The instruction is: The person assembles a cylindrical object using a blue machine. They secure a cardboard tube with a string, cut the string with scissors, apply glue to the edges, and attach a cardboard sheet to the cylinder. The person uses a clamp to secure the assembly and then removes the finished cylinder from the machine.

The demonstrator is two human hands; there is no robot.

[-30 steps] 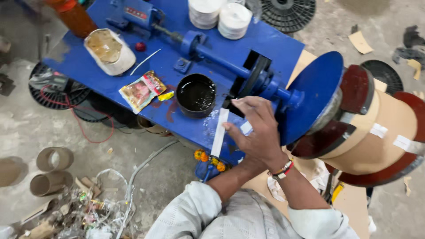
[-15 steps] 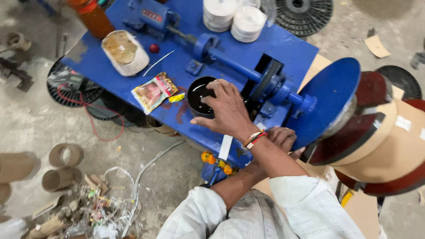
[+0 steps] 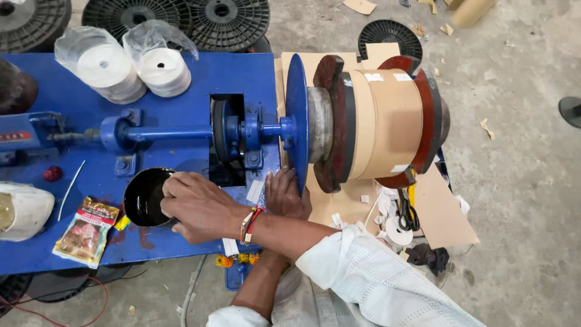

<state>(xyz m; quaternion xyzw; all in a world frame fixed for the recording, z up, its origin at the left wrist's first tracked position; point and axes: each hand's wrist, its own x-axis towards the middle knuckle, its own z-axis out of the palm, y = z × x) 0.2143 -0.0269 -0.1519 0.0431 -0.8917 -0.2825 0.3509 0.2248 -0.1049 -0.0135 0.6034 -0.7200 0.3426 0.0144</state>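
My right hand (image 3: 203,209), with a beaded band at the wrist, reaches left across my other arm. Its fingers curl over the right rim of a black bowl (image 3: 142,197) of dark liquid on the blue machine table (image 3: 200,72). My left hand (image 3: 284,194) lies flat on the table just left of the blue disc (image 3: 296,115), its fingertips by a small white paper piece (image 3: 255,191). A white strip (image 3: 230,246) pokes out under my right wrist. The shaft (image 3: 175,132) carries a wide roll of brown paper tape (image 3: 387,124) between dark red flanges.
Two bagged white tape rolls (image 3: 136,69) stand at the table's back, a printed pouch (image 3: 82,230) and a white dish (image 3: 21,209) at its left. Black plastic spools (image 3: 227,18) lie behind. Scissors (image 3: 408,212), cardboard (image 3: 445,212) and scraps lie on the concrete floor to the right.
My right hand has stayed at the black bowl and settled on its rim. My left hand has come up onto the table beside the blue disc. The view has swung right.
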